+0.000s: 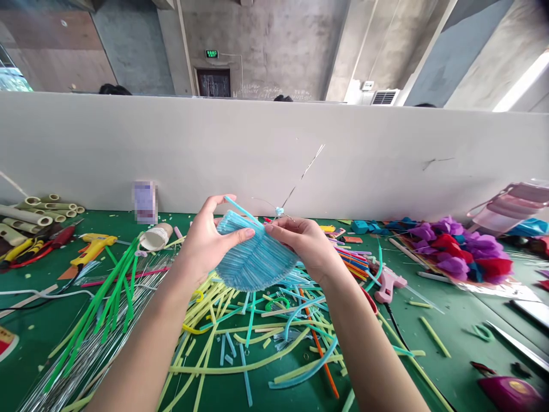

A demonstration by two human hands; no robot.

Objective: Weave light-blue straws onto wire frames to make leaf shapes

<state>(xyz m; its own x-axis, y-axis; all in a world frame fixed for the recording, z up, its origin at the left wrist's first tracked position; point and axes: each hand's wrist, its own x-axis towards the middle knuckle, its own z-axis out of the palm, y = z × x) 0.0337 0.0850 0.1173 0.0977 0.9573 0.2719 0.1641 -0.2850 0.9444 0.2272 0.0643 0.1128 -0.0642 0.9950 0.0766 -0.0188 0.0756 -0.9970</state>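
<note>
A light-blue leaf-shaped piece made of pipe cleaners (257, 263) is held up between my two hands above the table. My left hand (206, 240) grips its left edge, the thumb lying across the front and the index finger against a blue stem that sticks out at the top. Thumb and fingers of my right hand (302, 240) pinch the upper right side of the piece. Just above that hand, thin twisted wires (302, 176) rise to the upper right from a small pale-blue knot (279, 211). The fingers behind the piece are hidden.
Loose yellow and blue pipe cleaners (240, 337) litter the green table. Left lie green stems (114, 292), a yellow glue gun (94, 249) and bamboo tubes (47, 214). Right are a pink glue gun (389, 283), purple and red flowers (463, 249) and scissors (521, 346). A white partition (214, 149) stands behind.
</note>
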